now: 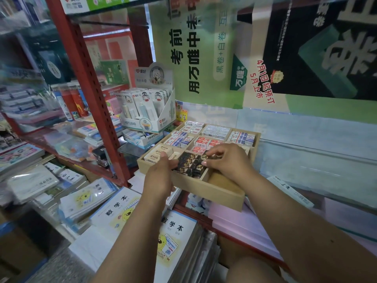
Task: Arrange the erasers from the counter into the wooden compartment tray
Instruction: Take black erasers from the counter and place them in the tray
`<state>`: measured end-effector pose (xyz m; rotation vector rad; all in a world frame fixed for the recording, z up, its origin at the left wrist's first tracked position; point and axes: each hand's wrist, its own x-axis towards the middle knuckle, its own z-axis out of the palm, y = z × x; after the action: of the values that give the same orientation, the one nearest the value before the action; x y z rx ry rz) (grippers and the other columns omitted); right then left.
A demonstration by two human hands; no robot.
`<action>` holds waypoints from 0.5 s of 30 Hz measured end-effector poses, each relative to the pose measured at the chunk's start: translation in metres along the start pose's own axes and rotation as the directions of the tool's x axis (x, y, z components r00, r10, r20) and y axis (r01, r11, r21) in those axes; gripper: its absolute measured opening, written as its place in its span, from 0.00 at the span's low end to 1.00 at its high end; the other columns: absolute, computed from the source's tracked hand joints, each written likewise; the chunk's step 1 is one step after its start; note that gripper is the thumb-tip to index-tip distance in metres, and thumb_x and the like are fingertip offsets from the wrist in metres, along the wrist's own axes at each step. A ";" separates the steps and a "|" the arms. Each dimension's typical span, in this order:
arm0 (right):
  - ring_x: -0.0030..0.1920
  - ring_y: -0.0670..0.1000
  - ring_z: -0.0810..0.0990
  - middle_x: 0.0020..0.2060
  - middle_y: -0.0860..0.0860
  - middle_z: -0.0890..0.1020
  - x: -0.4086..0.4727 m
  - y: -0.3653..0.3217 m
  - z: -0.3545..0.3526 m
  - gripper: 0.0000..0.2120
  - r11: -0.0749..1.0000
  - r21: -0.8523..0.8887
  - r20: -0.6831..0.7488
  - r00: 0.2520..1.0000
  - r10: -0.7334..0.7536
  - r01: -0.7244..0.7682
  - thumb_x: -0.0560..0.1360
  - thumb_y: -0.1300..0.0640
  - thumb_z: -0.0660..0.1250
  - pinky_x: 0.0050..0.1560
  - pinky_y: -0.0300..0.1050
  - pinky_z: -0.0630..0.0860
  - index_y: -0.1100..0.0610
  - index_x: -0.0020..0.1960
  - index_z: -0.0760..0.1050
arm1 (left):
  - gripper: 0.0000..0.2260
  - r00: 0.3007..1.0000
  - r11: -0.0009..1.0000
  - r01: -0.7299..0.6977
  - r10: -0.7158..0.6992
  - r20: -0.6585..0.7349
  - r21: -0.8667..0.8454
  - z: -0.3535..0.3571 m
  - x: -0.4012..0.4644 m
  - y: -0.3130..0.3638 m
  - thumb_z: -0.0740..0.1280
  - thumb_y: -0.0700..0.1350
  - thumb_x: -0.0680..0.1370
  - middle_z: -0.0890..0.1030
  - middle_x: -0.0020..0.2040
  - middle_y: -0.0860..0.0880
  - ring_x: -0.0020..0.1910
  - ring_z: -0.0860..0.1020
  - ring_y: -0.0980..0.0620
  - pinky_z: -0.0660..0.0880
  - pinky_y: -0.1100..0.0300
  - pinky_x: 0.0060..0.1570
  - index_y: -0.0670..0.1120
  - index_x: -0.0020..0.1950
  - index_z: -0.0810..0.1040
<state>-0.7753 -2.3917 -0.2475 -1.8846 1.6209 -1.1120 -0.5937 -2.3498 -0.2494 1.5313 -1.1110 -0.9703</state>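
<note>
- In the near middle compartment of the wooden tray [216, 194], a block of black erasers [190, 164] with pale gold printing lies in tidy rows, filling the cell from wall to wall.
- The right hand [228, 160] reaches over the tray from the right, its fingers curled down and pinching the far edge of the black erasers at their right end.
- The left hand [160, 174] comes in from the near left side; its fingers wrap the tray's front wall and its thumb presses against the left end of the black erasers, so it grips rather than lies slack.
- Just left of them, the near left cell holds cream erasers [158, 153] with dark lettering.
- The near right cell shows only its bare wooden floor.
- Farther back, the cells hold red-and-white erasers [205, 142] in the middle and blue-and-white erasers [241, 137] at the right, with more white boxed ones in the back row.
- The tray rests on a pink stack [242, 225] at the counter's edge.
- Left of the tray stands a white display box [148, 111] of carded stationery beside a red shelf post [87, 86].
- Exercise books [120, 213] with yellow cartoon covers lie below, near the forearms.
</note>
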 end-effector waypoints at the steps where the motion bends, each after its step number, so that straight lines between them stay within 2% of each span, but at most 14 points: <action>1: 0.46 0.45 0.78 0.46 0.46 0.83 0.001 0.000 0.004 0.13 0.999 -0.035 0.026 1.000 0.002 -0.001 0.65 0.52 0.78 0.43 0.39 0.71 0.53 0.49 0.84 | 0.27 1.000 0.999 -0.027 0.027 0.004 0.043 0.000 0.000 -0.004 0.46 0.60 0.83 0.74 0.40 0.45 0.30 0.71 0.49 0.65 0.61 0.28 0.51 0.54 0.83; 4: 0.44 0.46 0.77 0.45 0.48 0.83 0.005 -0.002 0.014 0.13 0.993 -0.120 0.090 0.996 -0.007 0.018 0.66 0.52 0.78 0.43 0.40 0.71 0.53 0.49 0.84 | 0.27 0.998 0.995 -0.063 0.062 0.020 0.083 0.001 -0.001 -0.008 0.46 0.61 0.82 0.73 0.45 0.44 0.37 0.72 0.49 0.67 0.67 0.23 0.52 0.54 0.83; 8: 0.45 0.50 0.77 0.40 0.47 0.81 0.011 -0.001 0.020 0.11 0.981 -0.182 0.150 0.988 -0.042 0.069 0.66 0.51 0.77 0.48 0.46 0.75 0.53 0.46 0.85 | 0.25 0.997 0.995 -0.075 0.073 0.022 0.064 0.001 -0.002 -0.011 0.47 0.61 0.82 0.73 0.43 0.45 0.37 0.73 0.49 0.67 0.62 0.29 0.54 0.51 0.83; 10: 0.46 0.52 0.76 0.37 0.45 0.78 0.012 0.004 0.022 0.08 0.974 -0.192 0.148 0.984 -0.096 0.124 0.68 0.50 0.76 0.51 0.48 0.73 0.52 0.45 0.85 | 0.25 0.997 0.996 -0.074 0.074 0.017 0.045 0.002 -0.003 -0.012 0.48 0.61 0.82 0.74 0.45 0.45 0.40 0.73 0.48 0.67 0.64 0.27 0.54 0.51 0.83; 12: 0.51 0.53 0.73 0.41 0.47 0.77 0.010 0.007 0.022 0.06 0.972 -0.192 0.131 0.985 -0.112 0.136 0.72 0.52 0.72 0.56 0.48 0.70 0.51 0.47 0.85 | 0.24 0.998 0.997 -0.069 0.069 0.006 0.019 0.003 -0.003 -0.013 0.48 0.60 0.82 0.74 0.46 0.44 0.40 0.73 0.47 0.67 0.68 0.24 0.53 0.52 0.83; 15: 0.55 0.52 0.68 0.45 0.45 0.73 0.009 0.010 0.022 0.08 0.957 -0.257 0.153 0.983 -0.098 0.135 0.76 0.52 0.67 0.60 0.49 0.65 0.49 0.52 0.83 | 0.22 0.998 0.997 -0.057 0.056 -0.010 -0.045 0.003 -0.003 -0.014 0.51 0.57 0.83 0.76 0.47 0.42 0.39 0.74 0.47 0.68 0.69 0.23 0.51 0.52 0.83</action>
<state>-0.7640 -2.4065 -0.2653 -2.2011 1.6666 -0.8165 -0.5949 -2.3464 -0.2635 1.4589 -1.1134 -0.9437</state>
